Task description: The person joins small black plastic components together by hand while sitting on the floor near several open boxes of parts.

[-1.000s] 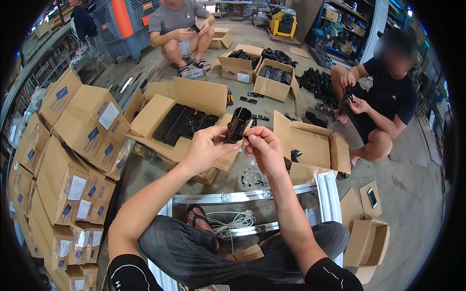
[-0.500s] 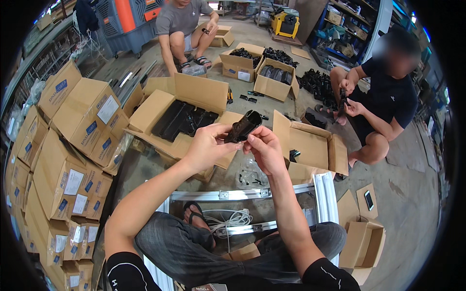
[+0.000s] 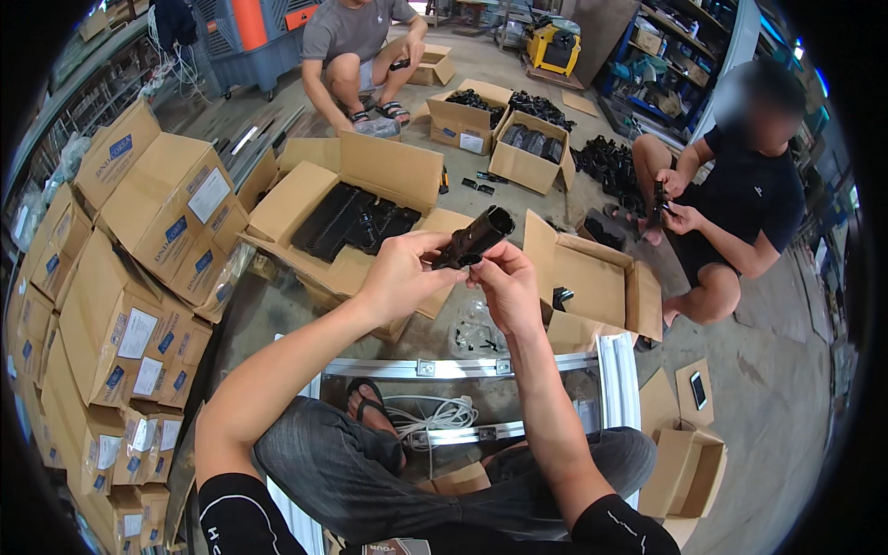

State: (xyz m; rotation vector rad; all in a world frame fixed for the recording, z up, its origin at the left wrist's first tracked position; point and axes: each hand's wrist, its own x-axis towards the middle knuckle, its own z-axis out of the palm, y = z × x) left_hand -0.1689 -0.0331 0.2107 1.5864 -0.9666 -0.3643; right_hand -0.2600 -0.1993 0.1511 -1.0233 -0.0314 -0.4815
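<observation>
- Left hand: fingers wrapped around a black tube, which tilts up to the right, held in the air past the far bar of the metal frame.
- Right hand: thumb and fingers pinched at the tube's lower end; cannot tell what sits between them.
- Clear bag: just beyond the frame.
- Open box with black parts: beyond the frame, leftward.
- Phone: right of the frame.
</observation>
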